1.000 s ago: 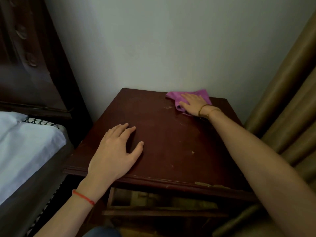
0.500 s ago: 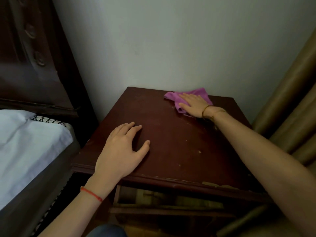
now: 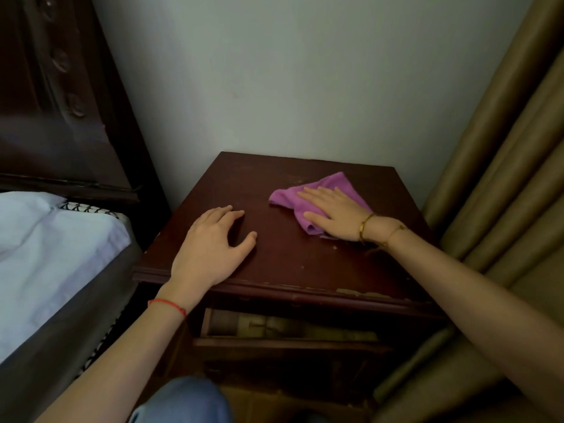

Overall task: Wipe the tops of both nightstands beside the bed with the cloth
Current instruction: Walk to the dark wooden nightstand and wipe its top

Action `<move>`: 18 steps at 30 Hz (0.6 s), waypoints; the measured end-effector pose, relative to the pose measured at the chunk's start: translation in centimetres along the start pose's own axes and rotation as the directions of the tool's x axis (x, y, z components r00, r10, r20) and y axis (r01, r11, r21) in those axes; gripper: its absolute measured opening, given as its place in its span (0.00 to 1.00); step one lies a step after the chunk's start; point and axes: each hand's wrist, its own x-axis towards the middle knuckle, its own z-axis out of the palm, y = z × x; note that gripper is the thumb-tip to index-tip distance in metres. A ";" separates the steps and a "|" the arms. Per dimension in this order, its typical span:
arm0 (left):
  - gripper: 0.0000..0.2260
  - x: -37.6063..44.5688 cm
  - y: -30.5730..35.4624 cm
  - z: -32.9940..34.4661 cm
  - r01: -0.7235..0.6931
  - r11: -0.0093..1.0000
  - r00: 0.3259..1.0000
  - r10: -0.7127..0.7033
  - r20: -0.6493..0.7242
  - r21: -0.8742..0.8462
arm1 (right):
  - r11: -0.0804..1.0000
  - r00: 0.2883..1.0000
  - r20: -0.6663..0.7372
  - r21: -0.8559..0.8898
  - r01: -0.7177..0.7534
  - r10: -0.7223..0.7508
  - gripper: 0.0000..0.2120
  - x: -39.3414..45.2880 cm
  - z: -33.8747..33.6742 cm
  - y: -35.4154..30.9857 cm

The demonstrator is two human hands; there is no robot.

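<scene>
Head view: the dark wooden nightstand (image 3: 283, 257) stands against the pale wall (image 3: 290, 80), and everything else is placed from it. On its top, toward the rear right corner, lies the purple cloth (image 3: 293, 198), crumpled and flat on the wood. The right hand (image 3: 332, 213) lies palm down on the cloth with its fingers straight and slightly spread, pressing it onto the top; the cloth shows beyond the fingertips and under the thumb side, while the wrist end hides the rest. The left hand (image 3: 213, 248) rests on the nightstand's front left part, well apart from the cloth, fingers relaxed and spread, holding nothing. Below the top, 1 drawer (image 3: 283, 331) stands partly open. To the nightstand's left is the bed (image 3: 45, 248) with a white sheet; to its right hang tan curtains (image 3: 503, 193).
</scene>
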 end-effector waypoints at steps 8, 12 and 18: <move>0.26 -0.1 0.3 -0.1 0.004 1.000 1.000 -0.004 0.012 0.000 | 0.999 1.000 0.017 0.036 0.016 -0.016 0.28 -4.3 0.2 0.2; 0.26 -0.1 0.4 -0.2 0.011 1.000 1.000 -0.011 0.011 -0.011 | 1.000 1.000 0.000 0.004 -0.015 0.015 0.28 -5.0 0.6 -1.3; 0.26 -0.1 0.3 -0.1 0.011 1.000 1.000 -0.011 0.020 -0.009 | 0.984 0.987 -0.009 0.072 0.164 -0.164 0.28 -9.7 0.8 -3.7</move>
